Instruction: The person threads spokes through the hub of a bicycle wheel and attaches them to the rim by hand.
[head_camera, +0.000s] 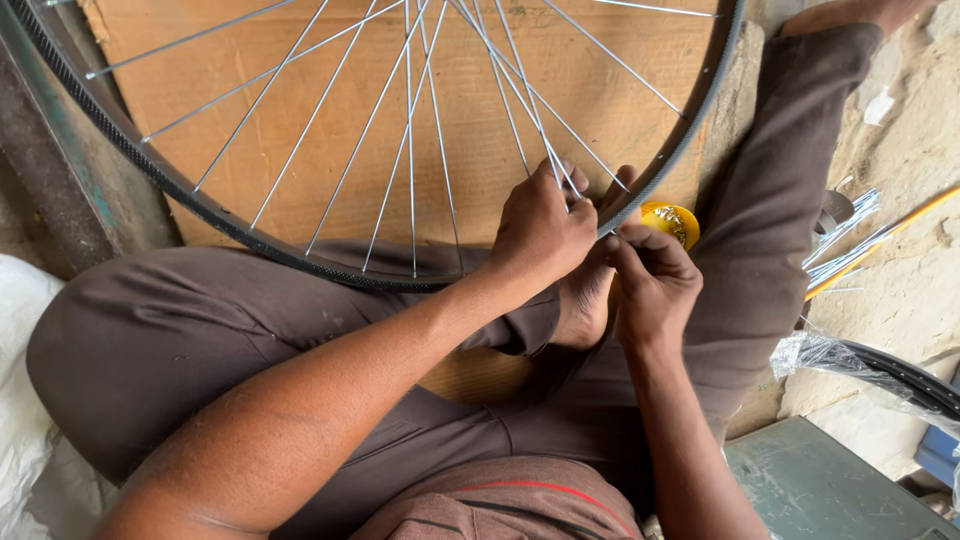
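Left hand (538, 228) is pinching thin steel spokes (560, 170) at black bicycle rim (655, 170); right hand (652, 285) is gripping spoke end, likely threading it; next needs steady alignment.

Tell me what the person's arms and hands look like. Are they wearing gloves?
No gloves. The left hand and right hand are bare, with no rings or watch showing. Both forearms are uncovered, no sleeves reaching them. Only the brown trousers and a brown shirt with a red stripe are worn.
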